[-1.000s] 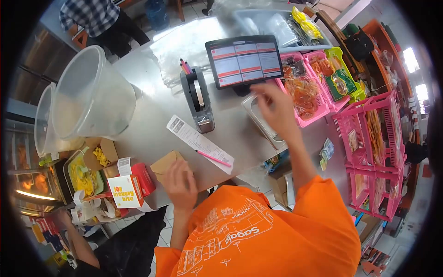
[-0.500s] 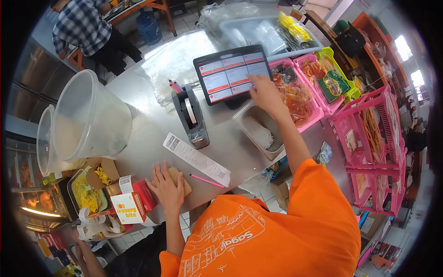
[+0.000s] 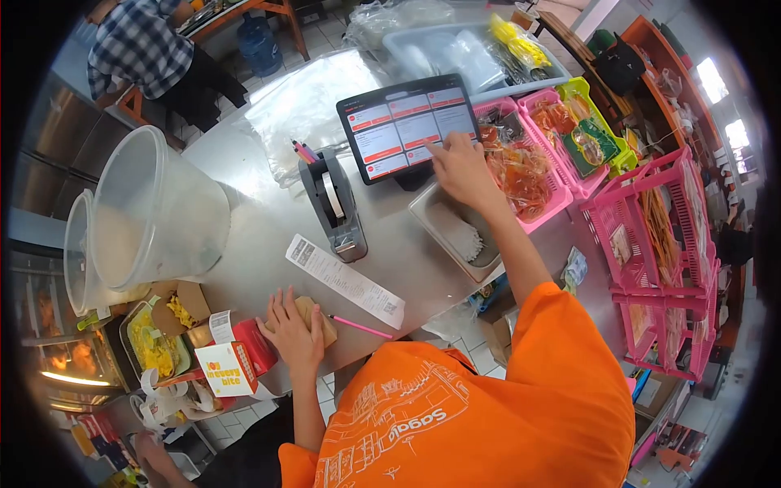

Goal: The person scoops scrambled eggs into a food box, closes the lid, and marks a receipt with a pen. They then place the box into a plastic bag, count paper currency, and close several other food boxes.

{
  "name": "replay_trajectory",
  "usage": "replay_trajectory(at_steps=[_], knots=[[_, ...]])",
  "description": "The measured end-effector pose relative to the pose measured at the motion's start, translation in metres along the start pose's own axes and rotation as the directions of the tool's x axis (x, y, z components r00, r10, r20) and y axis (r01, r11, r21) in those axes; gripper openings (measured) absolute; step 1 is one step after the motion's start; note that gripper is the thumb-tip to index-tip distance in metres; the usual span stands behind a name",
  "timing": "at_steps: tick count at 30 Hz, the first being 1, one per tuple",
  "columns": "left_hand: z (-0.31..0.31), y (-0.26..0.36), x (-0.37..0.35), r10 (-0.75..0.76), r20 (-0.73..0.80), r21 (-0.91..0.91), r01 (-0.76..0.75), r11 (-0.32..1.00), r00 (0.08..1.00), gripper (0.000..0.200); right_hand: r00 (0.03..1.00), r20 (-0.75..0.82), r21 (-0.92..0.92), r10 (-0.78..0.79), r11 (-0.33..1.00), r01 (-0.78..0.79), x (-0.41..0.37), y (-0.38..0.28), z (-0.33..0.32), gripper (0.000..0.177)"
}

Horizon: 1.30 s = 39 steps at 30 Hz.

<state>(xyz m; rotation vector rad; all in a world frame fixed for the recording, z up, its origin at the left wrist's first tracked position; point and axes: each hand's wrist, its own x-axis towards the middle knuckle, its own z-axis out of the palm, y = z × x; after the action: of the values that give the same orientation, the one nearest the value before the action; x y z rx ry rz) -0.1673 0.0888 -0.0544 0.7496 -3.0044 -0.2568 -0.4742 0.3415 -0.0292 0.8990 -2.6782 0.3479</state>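
Tablet (image 3: 407, 130), propped at a tilt on the metal table (image 3: 260, 244), between tape dispenser (image 3: 348, 236) and front pink basket (image 3: 547, 213). Screen lit with white panels and red bars.

Right hand (image 3: 464, 172): at the screen, index finger extended, other fingers loosely bent; fingertip lower and farther left on the screen than a half second ago, and well over the screen compared with the earliest view. Left hand (image 3: 293, 337): palm down, fingers spread wide, against a small brown packet (image 3: 320, 323), beside a red box (image 3: 254, 348).

Pink pen (image 3: 360, 326): now off the receipt (image 3: 346, 281), formerly across it; near its lower end.

Containers:
- Metal tray (image 3: 438, 244): small white items (image 3: 465, 241); partly under the right forearm.
- Front pink basket: clear packets with orange-red contents (image 3: 521, 175).
- Green basket (image 3: 626, 159): packets, contents too small to tell.
- Pale blue tub (image 3: 521, 89): clear plastic, yellow bundle (image 3: 521, 42).
- Large clear bucket (image 3: 185, 224): contents unclear.
- Green-edged tray (image 3: 186, 358): yellow food.
- Open brown box (image 3: 194, 298): yellow pieces.
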Motion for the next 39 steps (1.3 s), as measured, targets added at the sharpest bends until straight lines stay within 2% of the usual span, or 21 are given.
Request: replay_trajectory(at_steps=[4,7,9,11,12,13,15,20,23,27,29,30,32,35,39], knots=[[0.002,-0.001,0.000,0.004,-0.005,-0.028,-0.004,1.000,1.000,0.055,0.998,0.058,-0.051,-0.007,0.999,0.009,0.000,-0.004,-0.003,0.034],[0.001,0.000,-0.001,-0.005,-0.008,-0.045,0.005,0.999,1.000,0.056,0.997,-0.080,0.126,0.010,0.992,0.000,-0.007,-0.029,-0.033,0.036],[0.001,0.000,-0.001,-0.015,-0.007,-0.049,0.015,0.999,1.000,0.056,0.982,-0.187,0.326,0.020,0.945,0.043,-0.020,-0.059,-0.051,0.025],[0.004,-0.002,-0.001,-0.009,-0.020,-0.045,0.008,0.999,1.000,0.056,0.997,-0.061,0.537,-0.053,0.840,0.078,-0.050,-0.099,-0.064,0.012],[0.004,-0.002,-0.002,-0.010,-0.020,-0.045,0.009,0.999,1.000,0.056,0.983,0.159,0.692,-0.089,0.721,-0.047,-0.069,-0.123,-0.065,0.011],[0.004,-0.002,-0.002,-0.012,-0.021,-0.047,0.011,0.999,1.000,0.055,0.932,0.245,0.684,-0.265,0.729,0.027,-0.092,-0.136,-0.047,0.016],[0.005,-0.002,-0.002,-0.012,-0.023,-0.051,0.010,0.999,1.000,0.055,0.849,0.416,0.649,-0.326,0.761,-0.026,-0.133,-0.171,-0.021,0.022],[0.002,-0.001,-0.002,-0.009,-0.033,-0.061,0.007,0.998,0.999,0.053,0.858,0.456,0.460,-0.238,0.888,0.002,-0.185,-0.210,0.035,0.023],[0.004,-0.002,-0.002,-0.009,-0.048,-0.071,0.005,0.997,0.999,0.051,0.849,0.492,0.412,-0.191,0.911,-0.034,-0.193,-0.216,0.048,0.024],[0.004,-0.005,-0.003,-0.031,-0.053,-0.093,0.026,0.995,0.998,0.048,0.848,0.507,0.467,-0.154,0.876,-0.120,-0.179,-0.210,0.027,0.021],[0.006,-0.006,-0.003,-0.052,-0.077,-0.077,0.046,0.996,0.996,0.044,0.862,0.502,0.465,-0.075,0.864,-0.196,-0.166,-0.205,0.014,0.022],[0.007,-0.008,-0.002,-0.049,-0.076,-0.079,0.043,0.996,0.996,0.044,0.861,0.503,0.462,-0.071,0.864,-0.199,-0.161,-0.202,0.016,0.022],[0.008,-0.011,0.003,-0.095,-0.094,-0.081,0.087,0.993,0.991,0.042,0.914,0.405,0.423,-0.009,0.888,-0.179,-0.149,-0.198,0.021,0.018],[0.011,-0.017,0.013,-0.107,-0.120,-0.073,0.099,0.992,0.987,0.041,0.932,0.363,0.375,-0.004,0.916,-0.142,-0.140,-0.192,0.047,0.018],[0.011,-0.020,0.023,-0.105,-0.131,-0.081,0.095,0.992,0.986,0.040,0.933,0.360,0.353,0.012,0.924,-0.148,-0.135,-0.187,0.044,0.017]])
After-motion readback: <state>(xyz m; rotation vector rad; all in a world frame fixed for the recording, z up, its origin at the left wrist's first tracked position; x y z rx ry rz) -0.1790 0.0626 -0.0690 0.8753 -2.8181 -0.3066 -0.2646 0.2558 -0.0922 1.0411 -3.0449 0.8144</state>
